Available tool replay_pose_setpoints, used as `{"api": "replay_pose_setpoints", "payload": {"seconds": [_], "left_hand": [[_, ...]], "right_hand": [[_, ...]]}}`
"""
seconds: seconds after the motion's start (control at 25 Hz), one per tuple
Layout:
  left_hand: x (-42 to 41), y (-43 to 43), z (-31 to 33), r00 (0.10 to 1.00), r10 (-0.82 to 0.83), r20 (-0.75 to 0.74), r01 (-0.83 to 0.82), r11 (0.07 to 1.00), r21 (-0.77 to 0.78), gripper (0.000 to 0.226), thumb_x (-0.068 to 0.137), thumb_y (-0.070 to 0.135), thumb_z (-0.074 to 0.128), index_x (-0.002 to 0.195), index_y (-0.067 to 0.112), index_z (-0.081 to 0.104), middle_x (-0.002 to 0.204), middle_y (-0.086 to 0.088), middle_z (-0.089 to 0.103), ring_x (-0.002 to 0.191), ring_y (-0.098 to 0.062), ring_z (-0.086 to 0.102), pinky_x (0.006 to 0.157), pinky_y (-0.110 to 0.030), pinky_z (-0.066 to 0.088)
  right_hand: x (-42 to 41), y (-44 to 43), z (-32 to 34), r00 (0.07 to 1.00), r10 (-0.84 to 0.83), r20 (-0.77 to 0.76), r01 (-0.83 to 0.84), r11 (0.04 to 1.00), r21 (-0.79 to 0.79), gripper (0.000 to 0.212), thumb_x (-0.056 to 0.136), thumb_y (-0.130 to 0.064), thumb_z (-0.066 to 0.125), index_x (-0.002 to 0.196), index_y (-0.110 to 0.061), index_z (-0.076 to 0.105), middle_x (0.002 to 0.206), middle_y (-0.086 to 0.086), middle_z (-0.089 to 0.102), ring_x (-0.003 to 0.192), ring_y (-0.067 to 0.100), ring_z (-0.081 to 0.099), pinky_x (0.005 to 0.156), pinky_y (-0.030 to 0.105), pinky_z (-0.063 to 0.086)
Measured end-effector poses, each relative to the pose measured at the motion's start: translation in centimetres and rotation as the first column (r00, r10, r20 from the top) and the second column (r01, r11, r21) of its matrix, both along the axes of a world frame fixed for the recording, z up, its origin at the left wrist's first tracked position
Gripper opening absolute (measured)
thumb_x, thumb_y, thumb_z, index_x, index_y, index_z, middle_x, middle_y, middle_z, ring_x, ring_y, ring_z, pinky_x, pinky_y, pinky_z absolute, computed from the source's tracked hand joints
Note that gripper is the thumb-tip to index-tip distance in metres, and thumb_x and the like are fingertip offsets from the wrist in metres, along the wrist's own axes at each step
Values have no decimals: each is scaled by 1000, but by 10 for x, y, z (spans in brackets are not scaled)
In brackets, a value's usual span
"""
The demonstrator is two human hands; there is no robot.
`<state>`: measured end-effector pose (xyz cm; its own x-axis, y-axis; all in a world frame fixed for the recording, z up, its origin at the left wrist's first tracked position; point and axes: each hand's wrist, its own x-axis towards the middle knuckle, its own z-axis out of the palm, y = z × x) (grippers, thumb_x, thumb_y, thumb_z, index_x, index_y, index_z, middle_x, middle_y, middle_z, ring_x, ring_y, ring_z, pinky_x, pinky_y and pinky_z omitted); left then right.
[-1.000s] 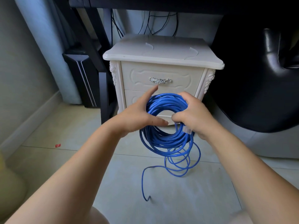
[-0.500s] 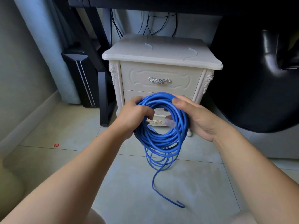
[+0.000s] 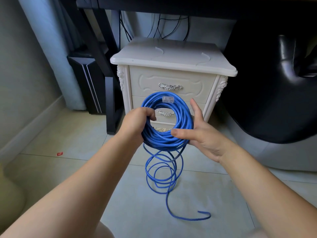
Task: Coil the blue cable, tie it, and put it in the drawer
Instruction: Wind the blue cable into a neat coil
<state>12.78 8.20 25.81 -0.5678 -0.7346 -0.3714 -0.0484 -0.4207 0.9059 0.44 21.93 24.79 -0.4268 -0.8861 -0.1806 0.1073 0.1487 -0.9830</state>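
A red scrap (image 3: 59, 153) is seen on the floor tiles (image 3: 51, 134) towards their left edge. The blue cable (image 3: 182, 114) is held as a coil in the air before the closed drawers (image 3: 171, 81) of the white nightstand (image 3: 171, 60). Its left side is gripped by the left hand (image 3: 137, 122), with the fingers curled through the ring. A clear plug (image 3: 168, 99) is seen at the coil's top. Loose loops (image 3: 163, 172) hang below, and the free end (image 3: 204, 214) lies on the tiles. The right side is pinched by the right hand (image 3: 204, 134), thumb across the front, straight fingers behind.
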Motion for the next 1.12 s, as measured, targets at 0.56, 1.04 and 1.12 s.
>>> {"api": "replay_pose_setpoints", "payload": {"seconds": [0.56, 1.04, 1.12], "left_hand": [[-7, -12, -8, 941, -317, -121, 322, 946, 25, 51, 92, 57, 49, 99, 10, 67, 94, -8, 69, 93, -22, 68, 86, -38, 56], [-33, 3, -59, 818, 34, 574, 548, 256, -797, 62, 78, 35, 77, 133, 31, 49, 132, -2, 40, 118, -22, 41, 98, -35, 42], [-32, -2, -55, 767, -42, 640, 628, 254, -735, 22, 86, 34, 68, 106, 25, 70, 113, 0, 61, 105, -20, 57, 87, -31, 50]], "right_hand": [[-31, -16, 11, 795, -445, 413, 518, 852, -78, 16, 77, 1, 53, 86, -10, 60, 70, 3, 49, 62, 20, 56, 74, 33, 53], [-43, 6, 25, 863, -220, 455, 318, 936, -150, 26, 79, -6, 51, 105, -14, 52, 85, 5, 52, 74, 23, 61, 69, 33, 55], [-46, 7, 24, 873, -230, 430, 312, 941, -129, 35, 74, -9, 56, 108, -16, 52, 90, 6, 50, 80, 24, 58, 75, 36, 51]]}}
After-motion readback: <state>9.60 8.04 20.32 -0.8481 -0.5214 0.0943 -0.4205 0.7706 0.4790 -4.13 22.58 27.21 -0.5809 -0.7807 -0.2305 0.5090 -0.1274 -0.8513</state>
